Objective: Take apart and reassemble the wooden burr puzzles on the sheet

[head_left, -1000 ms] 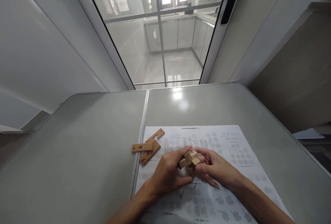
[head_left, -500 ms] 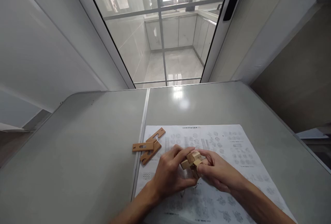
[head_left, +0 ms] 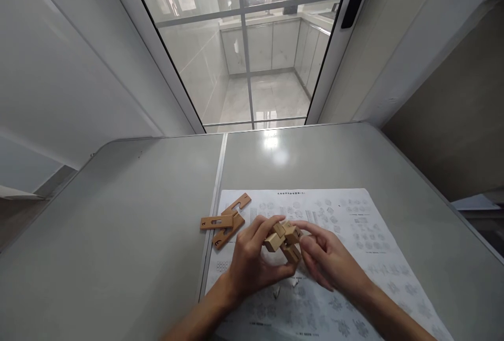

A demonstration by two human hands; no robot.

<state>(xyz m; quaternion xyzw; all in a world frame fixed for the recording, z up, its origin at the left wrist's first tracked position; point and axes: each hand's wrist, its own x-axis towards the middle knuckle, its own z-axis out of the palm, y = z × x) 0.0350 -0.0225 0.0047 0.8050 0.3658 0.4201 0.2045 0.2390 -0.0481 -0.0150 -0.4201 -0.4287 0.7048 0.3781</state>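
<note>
A wooden burr puzzle (head_left: 289,251) of interlocked pale blocks is held just above a printed sheet. My left hand (head_left: 249,257) is closed around its left side, fingers over the top and thumb at the underside. At the puzzle's right end, my right hand (head_left: 328,257) has its index finger and thumb on a block, with the other fingers curled below. Parts of the blocks are hidden by my fingers. Beneath both hands lies the printed sheet (head_left: 378,262), covered in small puzzle diagrams.
Left of the hands, three flat wooden pieces overlap: one marked 2 (head_left: 208,223), one marked 3 (head_left: 220,241) and a notched one (head_left: 243,202). Small white bits (head_left: 276,292) lie on the sheet. A metal seam (head_left: 221,165) crosses the grey table (head_left: 157,199). A glass door (head_left: 248,68) stands beyond.
The burr puzzle has turned and shifted slightly left in my hands, showing more of its blocks. My right-hand fingers have drawn back toward its right end.
</note>
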